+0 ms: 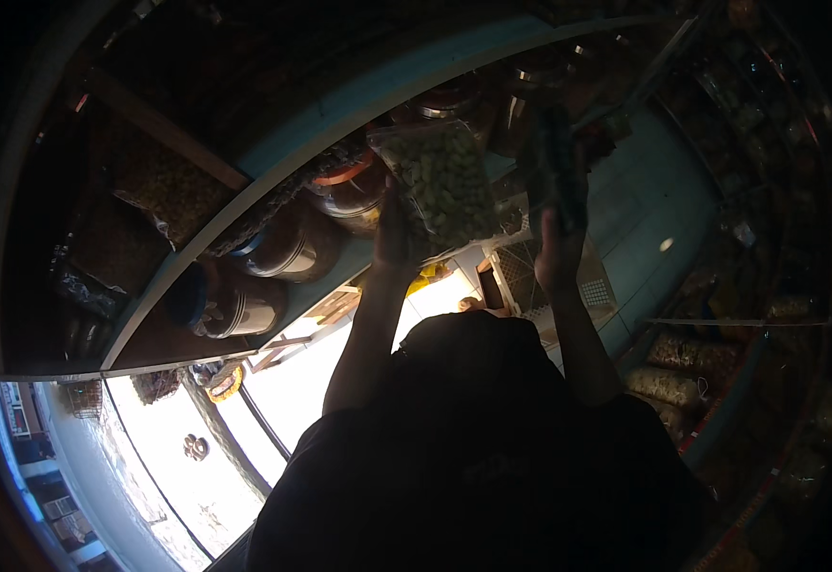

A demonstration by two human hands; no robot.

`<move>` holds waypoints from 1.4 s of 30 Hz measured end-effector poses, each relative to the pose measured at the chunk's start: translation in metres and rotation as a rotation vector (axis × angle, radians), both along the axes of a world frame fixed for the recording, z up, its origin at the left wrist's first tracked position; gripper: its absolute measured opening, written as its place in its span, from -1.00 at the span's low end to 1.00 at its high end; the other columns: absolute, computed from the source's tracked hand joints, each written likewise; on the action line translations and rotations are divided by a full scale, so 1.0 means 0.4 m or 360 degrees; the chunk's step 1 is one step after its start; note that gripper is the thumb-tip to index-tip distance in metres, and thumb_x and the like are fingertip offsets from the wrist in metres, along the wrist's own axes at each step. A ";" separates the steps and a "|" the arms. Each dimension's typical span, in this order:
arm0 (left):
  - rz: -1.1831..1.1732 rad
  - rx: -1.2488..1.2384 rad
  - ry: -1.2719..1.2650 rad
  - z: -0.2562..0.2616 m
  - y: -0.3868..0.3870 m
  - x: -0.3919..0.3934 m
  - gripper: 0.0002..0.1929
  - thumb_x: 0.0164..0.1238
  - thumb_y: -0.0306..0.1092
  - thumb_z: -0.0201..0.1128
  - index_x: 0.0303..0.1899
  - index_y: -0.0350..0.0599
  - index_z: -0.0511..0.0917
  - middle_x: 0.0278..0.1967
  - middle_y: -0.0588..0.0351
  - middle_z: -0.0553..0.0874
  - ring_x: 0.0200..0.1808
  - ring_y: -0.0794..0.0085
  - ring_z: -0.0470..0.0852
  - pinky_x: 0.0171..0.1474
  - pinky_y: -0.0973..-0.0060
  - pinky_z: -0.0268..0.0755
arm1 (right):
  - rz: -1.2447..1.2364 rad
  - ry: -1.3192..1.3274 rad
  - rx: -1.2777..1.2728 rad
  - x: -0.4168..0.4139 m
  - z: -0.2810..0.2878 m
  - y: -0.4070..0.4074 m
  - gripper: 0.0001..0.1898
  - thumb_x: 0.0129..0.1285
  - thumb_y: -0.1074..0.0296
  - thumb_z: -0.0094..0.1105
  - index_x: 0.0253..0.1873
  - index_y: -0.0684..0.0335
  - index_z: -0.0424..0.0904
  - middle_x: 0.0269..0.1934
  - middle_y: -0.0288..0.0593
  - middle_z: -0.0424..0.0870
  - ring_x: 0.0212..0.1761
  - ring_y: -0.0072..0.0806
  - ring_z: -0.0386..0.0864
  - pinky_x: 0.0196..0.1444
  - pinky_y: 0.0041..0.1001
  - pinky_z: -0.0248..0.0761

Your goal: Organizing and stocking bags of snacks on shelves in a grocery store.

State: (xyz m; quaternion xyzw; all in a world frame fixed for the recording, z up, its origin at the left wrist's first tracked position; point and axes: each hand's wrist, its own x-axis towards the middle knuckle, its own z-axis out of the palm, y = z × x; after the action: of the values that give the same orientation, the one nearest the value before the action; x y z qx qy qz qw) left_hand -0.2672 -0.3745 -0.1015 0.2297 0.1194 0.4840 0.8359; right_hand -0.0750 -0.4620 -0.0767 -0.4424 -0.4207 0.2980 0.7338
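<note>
In the dim head view, my left hand (pixel 396 227) holds a clear plastic bag (pixel 443 182) by its left side. The bag is full of small pale green oblong pieces and stands roughly upright before the shelf. To the right, my right hand (pixel 557 247) is raised around a dark bundle or packet (pixel 562 168), whose kind the shadow hides. Behind the bag, lidded jars stand on the shelf, one with an orange lid (pixel 344 174). The fingers of both hands are partly lost in the dark.
Large jars (pixel 283 250) with blue lids line the shelf at left. Filled bags (pixel 165 182) lie on another shelf. A plastic crate (pixel 594 289) sits low on the tiled floor (pixel 662 193). Racks of packaged goods (pixel 673 382) stand at right. Bright light falls at lower left.
</note>
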 end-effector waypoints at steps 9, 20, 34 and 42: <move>-0.0115 0.0073 -0.0451 0.004 -0.048 -0.118 -0.32 0.76 0.17 -0.14 0.60 -0.14 0.18 0.50 -0.10 0.44 0.45 0.17 0.53 0.51 0.23 0.42 | 0.0582 -0.1973 0.0721 -0.158 0.146 0.062 -0.36 0.20 0.13 0.33 0.44 -0.01 0.57 0.55 -0.23 0.45 0.69 -0.01 0.16 0.61 0.26 0.08; 0.1639 0.0120 0.1065 0.078 -0.193 -0.362 -0.31 0.76 0.09 -0.13 0.64 -0.20 0.11 0.59 -0.17 0.28 0.49 0.06 0.47 0.48 0.14 0.44 | 0.0370 -0.1661 0.1006 -0.171 0.295 0.440 -0.46 0.23 0.21 0.50 0.31 0.11 0.66 0.30 -0.10 0.62 0.40 -0.08 0.55 0.46 -0.12 0.44; 0.1216 0.0303 0.0483 0.370 0.142 0.068 -0.44 0.75 -0.01 -0.08 0.51 -0.22 0.31 0.43 -0.09 0.51 0.44 0.15 0.54 0.49 0.17 0.42 | 0.0933 0.0169 0.0382 0.039 0.274 0.342 -0.16 0.30 0.26 0.51 0.58 0.22 0.21 0.25 -0.01 0.62 0.31 -0.31 0.57 0.36 -0.22 0.47; 0.1363 0.1661 0.1820 0.573 0.456 0.294 -0.65 0.64 -0.23 0.13 0.22 -0.25 0.61 0.11 -0.09 0.74 0.10 0.20 0.72 0.25 0.33 0.50 | 0.0296 0.0829 0.0569 0.264 0.305 0.424 -0.37 0.30 0.52 0.48 0.43 0.39 0.41 0.30 0.07 0.56 0.25 -0.31 0.64 0.35 -0.33 0.57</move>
State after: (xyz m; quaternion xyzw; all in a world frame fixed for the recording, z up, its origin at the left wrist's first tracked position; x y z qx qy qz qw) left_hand -0.1497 -0.1922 0.1276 0.7243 0.3588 0.5593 0.1840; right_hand 0.0305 -0.2924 0.0453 -0.1753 -0.3032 0.3884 0.8524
